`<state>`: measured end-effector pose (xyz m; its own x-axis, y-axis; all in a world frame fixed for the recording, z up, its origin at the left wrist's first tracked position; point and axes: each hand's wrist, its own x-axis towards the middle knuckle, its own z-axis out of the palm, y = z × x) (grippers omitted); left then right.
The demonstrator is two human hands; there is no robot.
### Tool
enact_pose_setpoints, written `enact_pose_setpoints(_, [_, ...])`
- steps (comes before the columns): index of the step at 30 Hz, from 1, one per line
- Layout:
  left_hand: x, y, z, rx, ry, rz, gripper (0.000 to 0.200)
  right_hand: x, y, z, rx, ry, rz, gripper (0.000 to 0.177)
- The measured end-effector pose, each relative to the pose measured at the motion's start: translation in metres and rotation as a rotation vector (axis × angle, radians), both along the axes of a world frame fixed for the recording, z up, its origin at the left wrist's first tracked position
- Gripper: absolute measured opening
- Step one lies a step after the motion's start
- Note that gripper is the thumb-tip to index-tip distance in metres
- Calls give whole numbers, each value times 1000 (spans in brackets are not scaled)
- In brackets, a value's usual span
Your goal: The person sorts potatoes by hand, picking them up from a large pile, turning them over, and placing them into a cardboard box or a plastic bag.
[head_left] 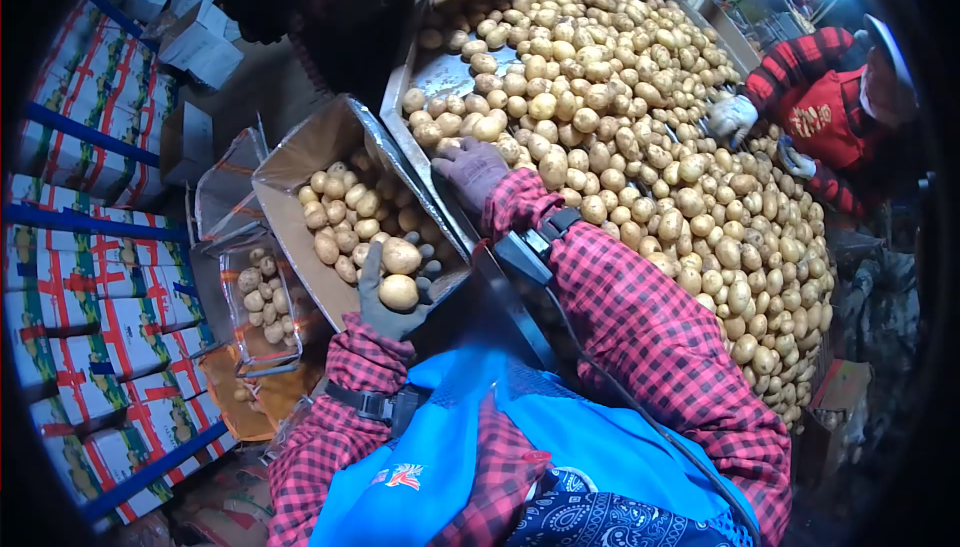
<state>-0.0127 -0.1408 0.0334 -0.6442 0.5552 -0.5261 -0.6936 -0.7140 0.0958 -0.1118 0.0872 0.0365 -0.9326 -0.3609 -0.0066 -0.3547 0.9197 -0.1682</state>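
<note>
Two large potatoes (400,274) rest in the cupped fingers of my left hand (392,312), which wears a dark grey glove. That hand is over the near end of a lined cardboard box (290,172) partly filled with loose potatoes (345,212). My right hand (473,173), in a purplish glove, lies palm down at the left edge of the sorting table (395,97). Its fingers are stretched out beside the heap of potatoes (600,117); whatever is under the palm is hidden.
Another lined box (262,307) holding potatoes stands at left. Printed cartons (120,327) are stacked beyond it. A co-worker in a red apron (830,117) works at the heap's right side, with white gloves (733,117) on the potatoes. More people stand at the far end.
</note>
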Motion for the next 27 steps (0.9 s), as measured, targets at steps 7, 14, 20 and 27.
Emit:
enact_pose_setpoints(7, [10, -3, 0, 77, -48, 31, 56, 18, 22, -2, -865, -283, -312, 45])
enact_pose_setpoints(14, [8, 22, 4, 386, 94, 41, 59, 94, 25, 34, -1902, -897, -279, 40])
enact_pose_setpoints(20, [9, 40, 20, 333, 35, -57, 61, 120, 29, 40, -2085, -765, -655, 35])
enact_pose_setpoints(27, [-20, 13, -32, 3, 55, 100, 30, 153, 110, 41, -2161, -348, -764, 52])
